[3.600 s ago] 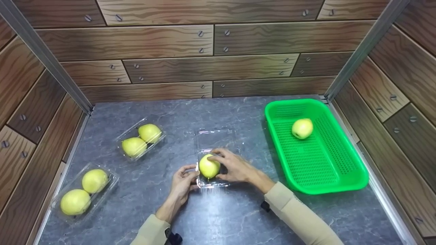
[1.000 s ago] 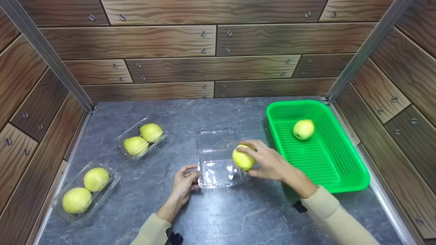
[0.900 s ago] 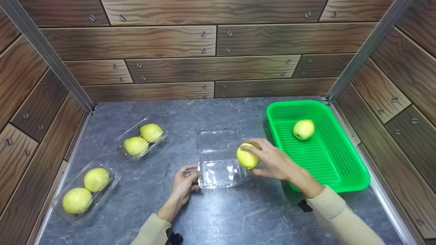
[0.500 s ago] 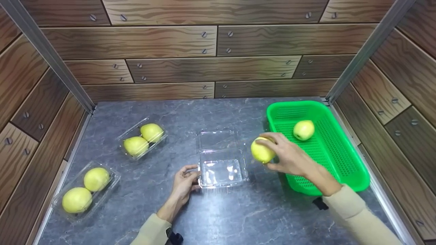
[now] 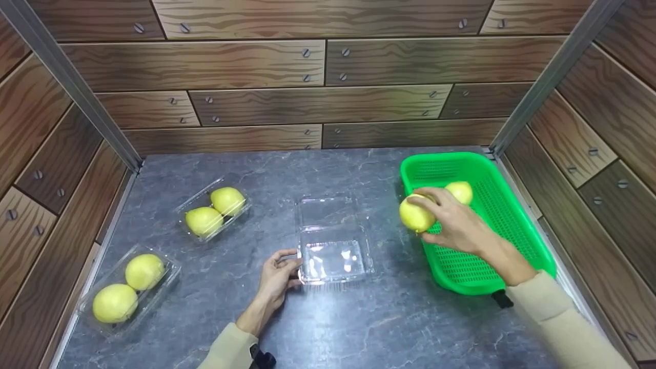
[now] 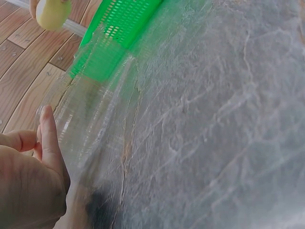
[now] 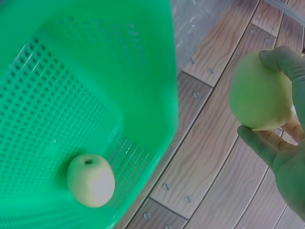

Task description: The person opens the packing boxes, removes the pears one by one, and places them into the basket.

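My right hand [image 5: 456, 220] grips a yellow-green pear [image 5: 416, 214] between thumb and fingers. It holds the pear raised over the left rim of the green basket [image 5: 435, 271]. In the right wrist view the gripped pear [image 7: 259, 93] is at the right, apart from the basket wall. Another pear [image 5: 461, 192] lies in the basket, partly covered by the right hand in the head view. My left hand [image 5: 278, 274] pinches the left edge of a clear plastic clamshell container [image 5: 333, 259], whose lid lies folded back. Nothing is inside the container.
Two clear clamshell packs with two pears each stand at the left: one pack [image 5: 245, 205] farther back, the other pack [image 5: 171, 274] nearer the front left. Wood-patterned walls [image 5: 256, 66] enclose the grey marbled tabletop [image 5: 369, 318] at the back and sides.
The right hand has lifted the pear out of the clamshell container and carried it right and away from me to the basket's left rim. The left hand stays at the container.
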The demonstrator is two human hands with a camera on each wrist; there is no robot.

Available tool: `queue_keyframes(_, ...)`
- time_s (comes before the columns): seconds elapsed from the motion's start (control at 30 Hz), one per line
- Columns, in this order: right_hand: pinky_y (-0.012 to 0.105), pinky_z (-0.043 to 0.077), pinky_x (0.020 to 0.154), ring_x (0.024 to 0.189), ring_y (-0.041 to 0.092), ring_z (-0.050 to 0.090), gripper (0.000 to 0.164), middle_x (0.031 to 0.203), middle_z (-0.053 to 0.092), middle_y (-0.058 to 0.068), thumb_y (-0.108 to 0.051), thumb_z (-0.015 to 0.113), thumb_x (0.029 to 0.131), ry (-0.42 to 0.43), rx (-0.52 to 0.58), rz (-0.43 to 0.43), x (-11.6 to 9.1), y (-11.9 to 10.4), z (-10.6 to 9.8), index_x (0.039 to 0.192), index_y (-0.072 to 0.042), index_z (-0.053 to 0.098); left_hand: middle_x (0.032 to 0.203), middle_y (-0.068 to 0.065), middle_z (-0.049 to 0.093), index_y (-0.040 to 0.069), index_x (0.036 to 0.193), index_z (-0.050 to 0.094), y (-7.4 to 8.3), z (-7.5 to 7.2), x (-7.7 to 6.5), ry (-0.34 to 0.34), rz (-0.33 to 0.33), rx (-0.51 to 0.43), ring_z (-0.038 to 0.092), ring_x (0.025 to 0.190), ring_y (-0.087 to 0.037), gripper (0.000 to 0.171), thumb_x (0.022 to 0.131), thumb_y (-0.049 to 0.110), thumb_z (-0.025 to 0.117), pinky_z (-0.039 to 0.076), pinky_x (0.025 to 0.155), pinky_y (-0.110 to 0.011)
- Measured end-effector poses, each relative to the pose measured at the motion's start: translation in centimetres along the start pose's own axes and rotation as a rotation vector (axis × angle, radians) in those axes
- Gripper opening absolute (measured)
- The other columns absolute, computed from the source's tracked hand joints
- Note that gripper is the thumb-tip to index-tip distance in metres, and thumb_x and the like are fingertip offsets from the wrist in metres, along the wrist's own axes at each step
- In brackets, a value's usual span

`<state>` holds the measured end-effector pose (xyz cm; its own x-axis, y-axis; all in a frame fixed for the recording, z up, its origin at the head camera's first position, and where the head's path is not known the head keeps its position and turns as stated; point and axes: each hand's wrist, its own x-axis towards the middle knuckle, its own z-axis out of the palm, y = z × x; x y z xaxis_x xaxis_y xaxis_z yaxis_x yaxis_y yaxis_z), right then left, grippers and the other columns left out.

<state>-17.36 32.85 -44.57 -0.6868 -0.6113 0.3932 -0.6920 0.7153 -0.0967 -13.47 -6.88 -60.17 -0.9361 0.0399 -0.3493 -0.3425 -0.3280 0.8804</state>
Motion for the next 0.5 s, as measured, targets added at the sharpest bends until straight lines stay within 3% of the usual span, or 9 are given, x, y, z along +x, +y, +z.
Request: queue_keyframes(0.5,0.06,0.062,0.082,0.121,0.049,0.06,0.075,0.138,0.059,0.025,-0.013,0.096,0.071,-0.009,-0.009,0.103,-0.1,4.8,-0.2,0.138,-0.009,0.062,0.085,-0.004,0.073,-0.007,0.127,0.058,-0.1,0.2,0.2,0.008,0.001,-0.019,0.067,0.064,-0.01,0.035,0.092,-0.005,0.066,0.06,0.051,-0.022)
